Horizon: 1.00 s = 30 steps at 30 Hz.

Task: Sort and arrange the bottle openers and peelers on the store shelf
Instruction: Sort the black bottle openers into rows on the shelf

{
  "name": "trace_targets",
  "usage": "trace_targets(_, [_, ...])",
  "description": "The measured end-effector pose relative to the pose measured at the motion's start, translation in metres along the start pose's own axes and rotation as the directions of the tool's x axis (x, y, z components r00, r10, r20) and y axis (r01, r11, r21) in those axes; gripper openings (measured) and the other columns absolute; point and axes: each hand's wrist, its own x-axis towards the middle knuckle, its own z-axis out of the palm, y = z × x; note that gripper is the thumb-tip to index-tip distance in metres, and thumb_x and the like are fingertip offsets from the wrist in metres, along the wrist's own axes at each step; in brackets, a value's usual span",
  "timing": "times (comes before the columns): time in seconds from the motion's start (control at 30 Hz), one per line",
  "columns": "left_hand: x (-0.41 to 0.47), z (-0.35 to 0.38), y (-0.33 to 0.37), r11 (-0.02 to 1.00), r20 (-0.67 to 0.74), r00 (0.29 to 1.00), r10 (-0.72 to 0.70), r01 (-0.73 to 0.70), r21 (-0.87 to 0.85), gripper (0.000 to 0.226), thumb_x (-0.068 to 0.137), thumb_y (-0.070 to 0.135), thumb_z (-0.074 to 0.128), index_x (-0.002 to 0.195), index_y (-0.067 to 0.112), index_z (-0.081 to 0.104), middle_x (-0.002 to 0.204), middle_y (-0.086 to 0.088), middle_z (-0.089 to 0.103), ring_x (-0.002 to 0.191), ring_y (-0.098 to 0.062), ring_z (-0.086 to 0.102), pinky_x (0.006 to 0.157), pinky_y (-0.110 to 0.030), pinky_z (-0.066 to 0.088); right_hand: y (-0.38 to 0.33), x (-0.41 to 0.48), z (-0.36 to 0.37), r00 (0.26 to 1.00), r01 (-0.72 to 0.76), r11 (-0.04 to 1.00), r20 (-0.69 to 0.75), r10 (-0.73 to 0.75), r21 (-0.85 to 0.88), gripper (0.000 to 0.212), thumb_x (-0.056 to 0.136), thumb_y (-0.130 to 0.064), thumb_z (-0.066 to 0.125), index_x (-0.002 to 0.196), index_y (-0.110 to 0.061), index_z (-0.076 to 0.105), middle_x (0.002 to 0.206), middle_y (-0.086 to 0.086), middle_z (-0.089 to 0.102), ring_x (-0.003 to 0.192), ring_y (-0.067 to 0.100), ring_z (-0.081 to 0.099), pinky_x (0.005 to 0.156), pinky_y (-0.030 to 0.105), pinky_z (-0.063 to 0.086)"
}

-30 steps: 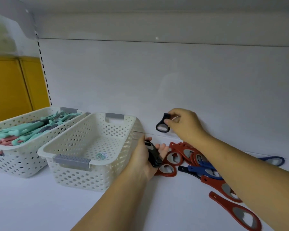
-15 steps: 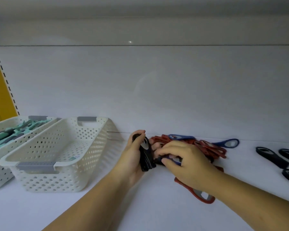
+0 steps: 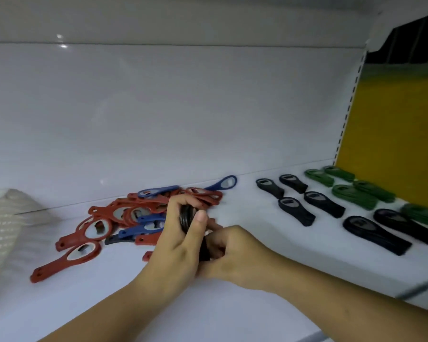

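Observation:
My left hand [image 3: 176, 243] grips a stack of black bottle openers [image 3: 187, 217] upright, thumb pressed against its round heads. My right hand [image 3: 229, 253] closes on the lower end of the same stack from the right. Behind and left of my hands lies a loose heap of red bottle openers [image 3: 124, 213] mixed with a few blue bottle openers [image 3: 148, 222]. One blue opener [image 3: 224, 182] rests against the back wall. Further right, black openers [image 3: 323, 203] lie in rows on the white shelf [image 3: 257, 287], with green openers [image 3: 353, 193] beyond them.
A white perforated basket [image 3: 3, 225] shows at the left edge. The shelf's white back wall [image 3: 183, 119] rises close behind the heap. A yellow panel [image 3: 391, 134] and a slotted upright [image 3: 344, 129] close off the right end.
The view has swung right, so the baskets have slid out to the left and the black and green rows came in. My right hand left the heap and joined the left hand's black stack.

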Motion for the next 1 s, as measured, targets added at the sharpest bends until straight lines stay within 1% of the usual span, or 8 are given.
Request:
trace_targets(0.13, [0.008,0.039,-0.002,0.991,0.186,0.975,0.122,-0.128,0.023,0.022,0.084,0.042,0.051,0.102,0.035,0.041,0.086,0.009,0.055,0.078,-0.010,0.056,0.071,-0.021,0.050,0.008,-0.027,-0.033,0.998,0.025,0.999,-0.058,-0.026,-0.021,0.045,0.067,-0.031,0.072,0.069,0.008,0.050,0.061,-0.013,0.046,0.064,0.012,0.038,0.060,0.027,0.031])
trace_targets(0.23, [0.013,0.061,-0.001,0.993,0.381,0.918,0.113,-0.112,-0.024,0.039,0.078,0.041,0.056,0.113,0.047,0.040,0.102,0.017,0.053,0.091,-0.006,0.058,0.082,-0.019,0.049,0.015,-0.050,-0.062,0.995,0.040,0.999,-0.090,-0.040,-0.006,0.026,0.068,-0.020,0.069,0.051,-0.011,0.052,0.059,-0.013,0.047,0.060,0.004,0.042,0.058,0.021,0.035])
trace_targets(0.33, [0.015,0.076,-0.004,0.993,0.510,0.852,0.114,-0.112,-0.034,0.049,0.077,0.038,0.062,0.121,0.052,0.044,0.115,0.023,0.053,0.108,-0.009,0.058,0.094,-0.025,0.048,0.029,-0.069,-0.086,0.993,-0.051,0.992,-0.107,0.039,-0.115,0.033,0.069,-0.029,0.073,0.058,-0.005,0.054,0.062,0.002,0.046,0.062,0.013,0.043,0.062,0.029,0.038])
trace_targets(0.57, [0.000,0.085,-0.019,0.990,0.469,0.872,0.140,-0.114,-0.083,0.053,0.071,0.030,0.071,0.120,0.045,0.057,0.111,0.014,0.059,0.107,-0.018,0.062,0.085,-0.023,0.053,0.048,-0.086,-0.081,0.983,-0.160,0.964,-0.127,0.135,-0.214,0.034,0.069,-0.030,0.074,0.065,-0.001,0.057,0.059,0.003,0.043,0.059,0.016,0.039,0.059,0.030,0.031])
trace_targets(0.7, [-0.004,0.081,-0.020,0.990,0.416,0.901,0.123,-0.081,-0.117,0.049,0.067,0.030,0.074,0.112,0.046,0.063,0.113,0.015,0.060,0.107,-0.020,0.062,0.084,-0.024,0.054,0.049,-0.083,-0.077,0.979,-0.166,0.972,-0.142,0.143,-0.166,0.031,0.069,-0.032,0.078,0.064,-0.007,0.060,0.061,0.004,0.041,0.060,0.016,0.037,0.061,0.031,0.032])
trace_targets(0.77, [-0.005,0.079,-0.020,0.989,0.398,0.912,0.103,-0.051,-0.139,0.045,0.065,0.031,0.074,0.106,0.047,0.066,0.115,0.016,0.060,0.106,-0.020,0.063,0.083,-0.027,0.055,0.047,-0.083,-0.076,0.983,-0.156,0.973,-0.120,0.136,-0.169,0.022,0.072,-0.030,0.080,0.057,-0.023,0.066,0.056,-0.001,0.041,0.058,0.013,0.037,0.058,0.028,0.031])
trace_targets(0.83, [-0.005,0.078,-0.019,0.988,0.395,0.915,0.081,-0.022,-0.152,0.043,0.065,0.031,0.075,0.103,0.047,0.067,0.114,0.014,0.061,0.104,-0.020,0.064,0.082,-0.030,0.056,0.048,-0.084,-0.075,0.985,-0.144,0.971,-0.126,0.121,-0.192,0.032,0.074,-0.025,0.080,0.050,-0.035,0.063,0.050,-0.011,0.040,0.054,0.007,0.036,0.054,0.023,0.030])
trace_targets(1.0, [-0.005,0.077,-0.019,0.989,0.379,0.925,0.014,0.043,-0.140,0.040,0.073,0.012,0.078,0.101,0.039,0.067,0.094,-0.001,0.065,0.098,-0.018,0.064,0.074,-0.030,0.058,0.053,-0.084,-0.074,0.985,-0.134,0.970,-0.135,0.107,-0.205,0.022,0.067,-0.038,0.080,0.057,-0.030,0.063,0.052,-0.012,0.043,0.055,0.008,0.038,0.055,0.026,0.031])
